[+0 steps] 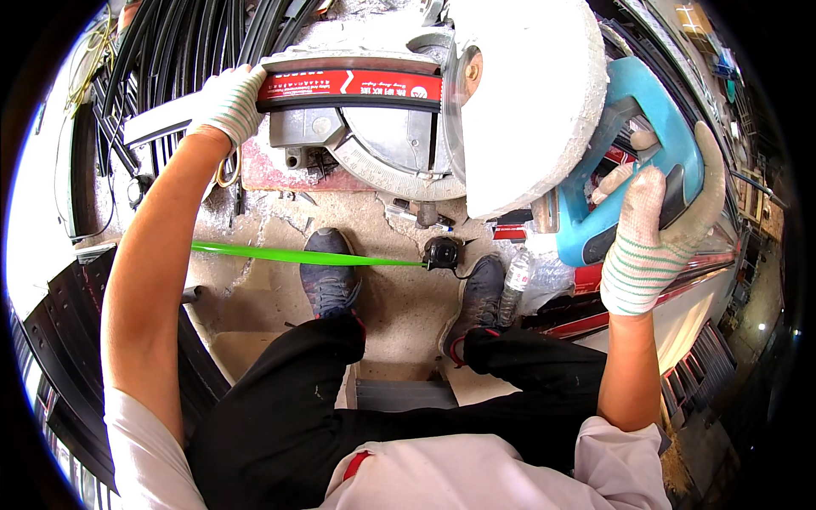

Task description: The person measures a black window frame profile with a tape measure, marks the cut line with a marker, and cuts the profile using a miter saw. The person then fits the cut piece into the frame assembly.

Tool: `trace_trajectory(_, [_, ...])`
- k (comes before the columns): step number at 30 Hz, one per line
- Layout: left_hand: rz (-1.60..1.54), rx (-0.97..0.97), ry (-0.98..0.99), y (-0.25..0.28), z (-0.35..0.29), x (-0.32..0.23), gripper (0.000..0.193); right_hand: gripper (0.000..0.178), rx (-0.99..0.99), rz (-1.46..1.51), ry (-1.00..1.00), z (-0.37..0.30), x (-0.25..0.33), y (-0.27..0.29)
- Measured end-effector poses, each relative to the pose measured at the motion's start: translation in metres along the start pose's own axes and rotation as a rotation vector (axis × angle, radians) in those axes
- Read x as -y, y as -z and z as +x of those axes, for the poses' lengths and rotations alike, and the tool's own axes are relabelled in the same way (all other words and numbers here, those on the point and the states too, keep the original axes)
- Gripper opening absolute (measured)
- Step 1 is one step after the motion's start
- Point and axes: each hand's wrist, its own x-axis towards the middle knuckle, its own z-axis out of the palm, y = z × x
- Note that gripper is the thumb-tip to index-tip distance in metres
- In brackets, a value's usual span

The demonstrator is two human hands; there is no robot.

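Note:
My left hand [228, 106], in a white glove with green stripes, is closed around a long metal profile [161, 121] with red printed film along one side. The profile lies against the fence of a miter saw [391, 183], and its right end reaches the white blade guard [527, 102]. My right hand [650, 242], gloved the same way, is wrapped round the saw's blue handle [586, 204], with fingertips showing through the handle's opening. The guard hides most of the blade.
An extended green tape measure [442, 253] crosses the floor by my shoes. A clear plastic bottle [512, 289] stands beside my right shoe. Dark profiles [183, 42] are heaped at the far left, more [68, 331] at the near left. Red-filmed profiles [578, 319] lie at the right.

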Motion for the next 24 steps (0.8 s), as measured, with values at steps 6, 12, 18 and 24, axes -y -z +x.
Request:
trace_trajectory(6, [0.023, 0.057, -0.003, 0.0072, 0.0000, -0.0029, 0.040, 0.061, -0.029, -0.001, 0.005, -0.0053, -0.0010, -0.0031])
trace_trajectory(12, [0.048, 0.078, -0.005, 0.0069, 0.0010, -0.0021, 0.040, 0.061, 0.001, -0.019, 0.020, -0.0085, -0.0050, -0.0019])
trace_trajectory(18, [0.038, 0.080, -0.008, 0.0045, 0.0023, -0.0004, 0.042, 0.061, -0.027, 0.008, 0.019, -0.0078, -0.0029, -0.0052])
trace_trajectory(24, [0.040, 0.069, -0.010, 0.0068, 0.0011, -0.0020, 0.042, 0.061, -0.029, 0.039, 0.022, -0.0072, -0.0043, -0.0046])
